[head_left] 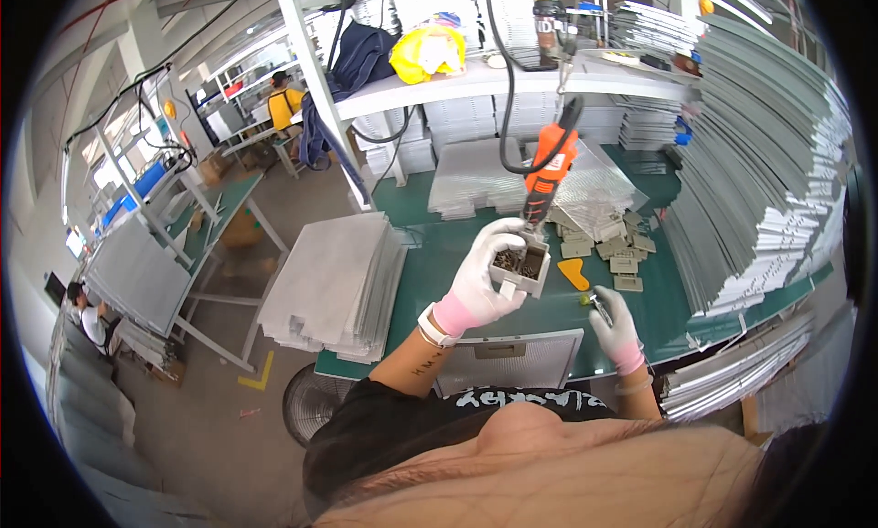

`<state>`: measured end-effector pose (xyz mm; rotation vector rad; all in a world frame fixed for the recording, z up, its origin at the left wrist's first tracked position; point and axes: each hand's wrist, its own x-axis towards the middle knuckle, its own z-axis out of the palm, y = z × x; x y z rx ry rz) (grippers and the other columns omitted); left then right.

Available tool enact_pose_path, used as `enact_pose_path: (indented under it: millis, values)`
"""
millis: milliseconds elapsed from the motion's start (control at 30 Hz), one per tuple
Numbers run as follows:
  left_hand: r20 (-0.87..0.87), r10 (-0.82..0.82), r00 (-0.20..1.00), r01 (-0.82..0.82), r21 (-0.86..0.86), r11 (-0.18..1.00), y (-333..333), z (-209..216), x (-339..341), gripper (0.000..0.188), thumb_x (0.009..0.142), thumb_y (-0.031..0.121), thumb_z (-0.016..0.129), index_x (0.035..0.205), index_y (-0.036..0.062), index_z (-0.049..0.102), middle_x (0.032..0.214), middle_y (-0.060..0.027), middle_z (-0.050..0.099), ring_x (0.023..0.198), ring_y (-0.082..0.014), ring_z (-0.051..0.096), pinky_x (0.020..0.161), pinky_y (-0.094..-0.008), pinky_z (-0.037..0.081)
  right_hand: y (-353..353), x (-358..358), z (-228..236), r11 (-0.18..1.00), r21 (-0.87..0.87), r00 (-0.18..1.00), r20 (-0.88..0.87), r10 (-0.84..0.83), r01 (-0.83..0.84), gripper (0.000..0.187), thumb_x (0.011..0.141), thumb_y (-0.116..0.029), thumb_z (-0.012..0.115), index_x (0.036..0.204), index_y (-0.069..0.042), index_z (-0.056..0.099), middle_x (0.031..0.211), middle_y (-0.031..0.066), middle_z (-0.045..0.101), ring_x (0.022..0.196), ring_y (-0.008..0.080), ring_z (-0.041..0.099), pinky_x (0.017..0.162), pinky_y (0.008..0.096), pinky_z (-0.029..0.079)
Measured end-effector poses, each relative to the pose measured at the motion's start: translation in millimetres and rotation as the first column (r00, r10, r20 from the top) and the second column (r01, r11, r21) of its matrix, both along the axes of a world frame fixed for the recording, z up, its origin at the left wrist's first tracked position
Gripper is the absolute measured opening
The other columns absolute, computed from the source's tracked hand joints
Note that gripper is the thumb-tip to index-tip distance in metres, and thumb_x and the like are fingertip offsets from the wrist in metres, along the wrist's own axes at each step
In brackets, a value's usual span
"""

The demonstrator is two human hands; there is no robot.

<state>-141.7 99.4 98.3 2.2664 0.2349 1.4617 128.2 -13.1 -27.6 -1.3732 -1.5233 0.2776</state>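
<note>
Head cam, dwn twd hands (pixel 477 279)

Illumination is bright and diffuse, with soft shadows on the green tabletop (pixel 425 265), whites nearly blown out around the far shelf (pixel 457 87), far-left detail soft, and straight edges bowing toward a black, blue-fringed rim.

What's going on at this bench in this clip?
A person in white gloves is at a green bench. The left hand holds up a small open box of little metal pieces, and the right hand grips a slim object, too small to identify. An orange-and-black power tool hangs just beyond the box; whether they touch is unclear. A pale panel lies at the near edge, with loose beige plates farther back.
</note>
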Motion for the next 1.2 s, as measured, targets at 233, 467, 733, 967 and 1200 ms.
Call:
enact_pose_path:
  millis: [233, 467, 733, 967, 1200]
  values:
    - [-0.081, -0.134, 0.988, 0.127, -0.086, 0.988, -0.6, 18.6, -11.8, 0.063, 0.066, 0.002, 0.077, 0.123, 0.0088, 0.051, 0.136, -0.0195, 0.047, 0.125, -0.0363, 0.052, 0.106, -0.0411, 0.044, 7.0, -40.3, 13.0, 0.810, -0.063, 0.794, -0.257, 0.552, -0.583, 0.037, 0.089, -0.020, 0.066, 0.119, 0.001, 0.066, 0.108, 0.0138, 0.070, 0.100, 0.0207, 0.067, 0.092, 0.0352, 0.051]
    - [-0.185, -0.078, 0.980, 0.076, -0.016, 0.997, 22.4, 37.9, -43.4, 0.069, 0.064, 0.005, 0.081, 0.126, 0.0099, 0.051, 0.140, -0.0189, 0.045, 0.131, -0.0336, 0.048, 0.109, -0.0425, 0.041, 0.9, 24.8, 21.9, 0.998, -0.061, 0.904, -0.427, -0.028, 0.002, 0.012, 0.086, 0.000, 0.061, 0.092, -0.002, 0.072, 0.088, 0.0016, 0.068, 0.081, 0.0102, 0.061, 0.074, 0.0254, 0.050]
    - [0.005, 0.037, 0.999, -0.037, 0.046, 0.998, 35.5, 44.9, -46.6, 0.059, 0.068, 0.001, 0.072, 0.123, 0.0073, 0.051, 0.137, -0.0202, 0.049, 0.122, -0.0348, 0.055, 0.101, -0.0405, 0.047, -18.7, 128.3, -60.4, 0.929, -0.035, 0.645, -0.709, -0.283, 0.369, 0.020, 0.100, -0.015, 0.061, 0.111, 0.001, 0.067, 0.101, 0.0033, 0.067, 0.091, 0.0101, 0.059, 0.085, 0.0255, 0.048]
    - [-0.010, -0.014, 1.000, 0.015, 0.145, 0.989, 39.6, 36.1, -24.3, 0.061, 0.066, 0.001, 0.074, 0.122, 0.0092, 0.052, 0.131, -0.0206, 0.054, 0.117, -0.0396, 0.059, 0.099, -0.0425, 0.048, 20.1, 96.3, -86.1, 0.880, -0.250, 0.850, -0.254, -0.462, 0.404, 0.043, 0.092, -0.013, 0.063, 0.130, 0.004, 0.058, 0.124, 0.0185, 0.063, 0.116, 0.0288, 0.059, 0.105, 0.0384, 0.044]
    - [0.039, 0.012, 0.999, -0.012, -0.017, 1.000, 14.8, -30.2, -6.1, 0.049, 0.068, -0.002, 0.069, 0.114, 0.0067, 0.054, 0.128, -0.0223, 0.056, 0.110, -0.0401, 0.061, 0.096, -0.0423, 0.050, 33.3, 6.2, 27.4, 0.983, 0.105, 0.989, -0.030, -0.148, 0.150, 0.051, 0.082, -0.005, 0.066, 0.132, 0.000, 0.056, 0.137, 0.0212, 0.055, 0.133, 0.0361, 0.048, 0.115, 0.0437, 0.034]
